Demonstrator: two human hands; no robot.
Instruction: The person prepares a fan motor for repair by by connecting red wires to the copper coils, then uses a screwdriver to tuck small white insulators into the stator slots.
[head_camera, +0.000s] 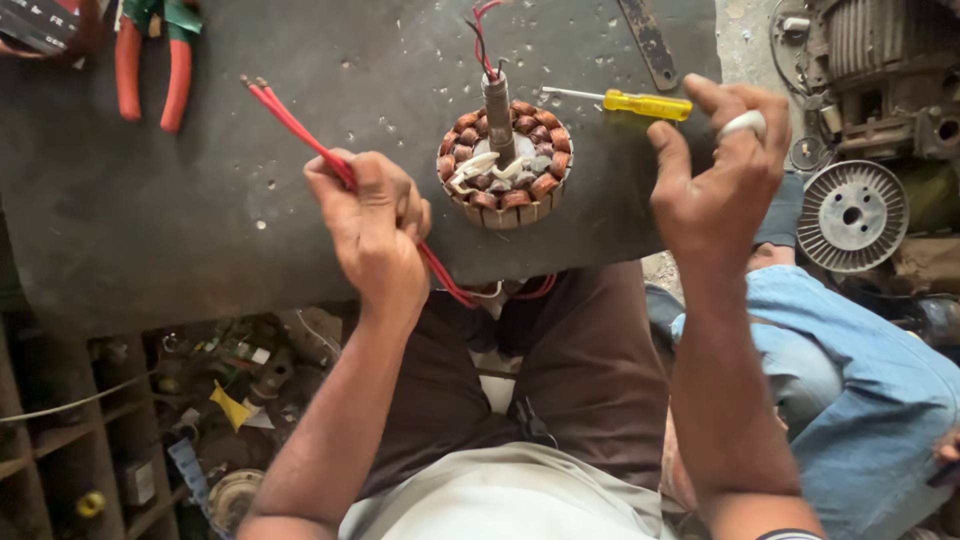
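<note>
Head view: left hand (375, 225) is clamping the red wires (300, 125), pulling them taut from the stator (505, 165); right hand (715, 170) is hovering half-open, empty.

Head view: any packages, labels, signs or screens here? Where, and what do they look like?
Printed label or card: top left corner, on the dark bench, mostly cut off by the frame; black with pale print.
No screens, signs or packages show elsewhere; the shelves at lower left are too dim to tell.
</note>
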